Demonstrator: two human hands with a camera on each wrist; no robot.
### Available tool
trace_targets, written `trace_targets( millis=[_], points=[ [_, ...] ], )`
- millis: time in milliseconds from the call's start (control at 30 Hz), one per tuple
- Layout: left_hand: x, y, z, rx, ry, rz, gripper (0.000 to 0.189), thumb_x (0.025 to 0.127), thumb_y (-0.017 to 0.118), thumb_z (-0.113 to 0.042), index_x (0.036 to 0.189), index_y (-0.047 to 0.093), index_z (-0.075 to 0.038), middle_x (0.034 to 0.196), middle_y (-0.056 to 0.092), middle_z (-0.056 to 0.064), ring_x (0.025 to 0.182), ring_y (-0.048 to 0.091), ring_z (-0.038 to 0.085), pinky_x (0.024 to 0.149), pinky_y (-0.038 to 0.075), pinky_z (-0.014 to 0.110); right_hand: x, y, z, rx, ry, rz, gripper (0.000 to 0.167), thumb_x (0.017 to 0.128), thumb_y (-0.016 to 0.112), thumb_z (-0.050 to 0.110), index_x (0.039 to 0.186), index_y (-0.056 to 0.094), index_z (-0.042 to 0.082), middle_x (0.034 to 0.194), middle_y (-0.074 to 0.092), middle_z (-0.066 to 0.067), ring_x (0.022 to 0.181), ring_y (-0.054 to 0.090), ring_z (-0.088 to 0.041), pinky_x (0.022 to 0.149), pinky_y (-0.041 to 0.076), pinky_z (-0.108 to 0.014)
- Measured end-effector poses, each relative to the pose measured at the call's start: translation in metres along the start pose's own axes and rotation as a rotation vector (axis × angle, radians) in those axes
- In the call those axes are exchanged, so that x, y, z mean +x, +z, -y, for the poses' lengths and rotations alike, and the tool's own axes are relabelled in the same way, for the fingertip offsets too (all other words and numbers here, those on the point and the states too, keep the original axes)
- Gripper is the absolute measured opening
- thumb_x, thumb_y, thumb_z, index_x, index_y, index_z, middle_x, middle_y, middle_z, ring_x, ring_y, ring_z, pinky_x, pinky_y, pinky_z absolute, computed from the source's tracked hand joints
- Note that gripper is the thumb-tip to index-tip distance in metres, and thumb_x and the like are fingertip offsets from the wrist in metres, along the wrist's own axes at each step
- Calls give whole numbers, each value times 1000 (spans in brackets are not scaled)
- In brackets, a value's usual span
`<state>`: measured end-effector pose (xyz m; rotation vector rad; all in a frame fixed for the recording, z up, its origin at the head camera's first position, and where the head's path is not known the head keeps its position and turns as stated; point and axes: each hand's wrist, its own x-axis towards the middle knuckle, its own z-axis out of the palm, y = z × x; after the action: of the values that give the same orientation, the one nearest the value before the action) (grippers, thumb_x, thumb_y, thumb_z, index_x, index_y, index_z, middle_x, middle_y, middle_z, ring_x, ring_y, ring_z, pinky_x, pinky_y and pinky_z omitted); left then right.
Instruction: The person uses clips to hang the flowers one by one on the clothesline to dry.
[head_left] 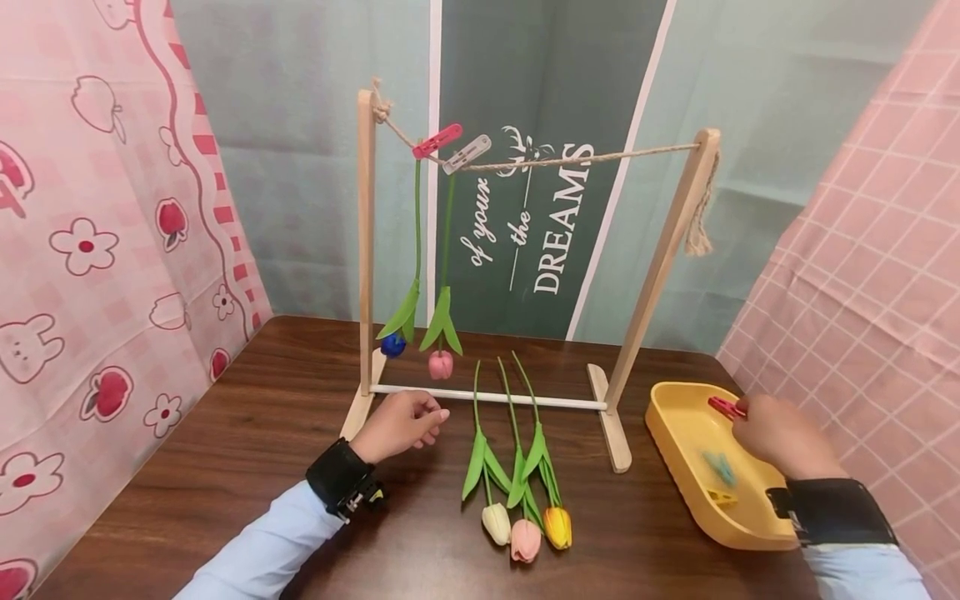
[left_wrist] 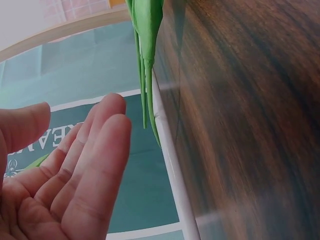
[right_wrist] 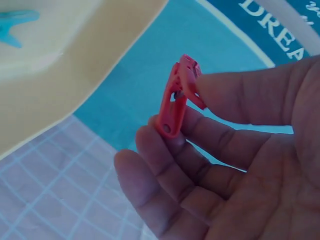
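Observation:
Over the yellow tray [head_left: 675, 467], my right hand [head_left: 780, 433] pinches a red clothespin [right_wrist: 175, 100] between thumb and fingers. A teal clothespin [head_left: 720, 468] and a yellow clothespin [head_left: 722, 498] lie in that tray. My left hand [head_left: 401, 423], fingers relaxed and holding nothing, is near the rack's white bar [head_left: 525, 400]. To its right on the table lie a white tulip [head_left: 496, 523], a pink tulip [head_left: 525, 540] and a yellow tulip [head_left: 558, 527], stems pointing to the back. In the left wrist view, green stems [left_wrist: 149, 90] appear beyond my fingertips.
A wooden rack [head_left: 366, 250] carries a rope [head_left: 585, 160]. Hanging from it head-down are a blue tulip [head_left: 393, 344] under a red clothespin [head_left: 437, 142] and a pink tulip [head_left: 441, 364] under a grey one [head_left: 467, 154]. Curtains border the brown table [head_left: 247, 467].

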<state>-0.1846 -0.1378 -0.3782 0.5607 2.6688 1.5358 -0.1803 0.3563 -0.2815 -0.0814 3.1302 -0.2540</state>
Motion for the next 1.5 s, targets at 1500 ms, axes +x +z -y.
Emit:
trace_targets(
  millis=[1500],
  points=[
    [33,23,-6,-27,-130,91,28,96,64,-20,92,66,7,74,68,9,70,69,26,59,56,33,-3,28,117,132,-337,-346,24,84,64,-7,109,64,-9,93,55,-19,76,56,-31,67,51,-46]
  ],
)
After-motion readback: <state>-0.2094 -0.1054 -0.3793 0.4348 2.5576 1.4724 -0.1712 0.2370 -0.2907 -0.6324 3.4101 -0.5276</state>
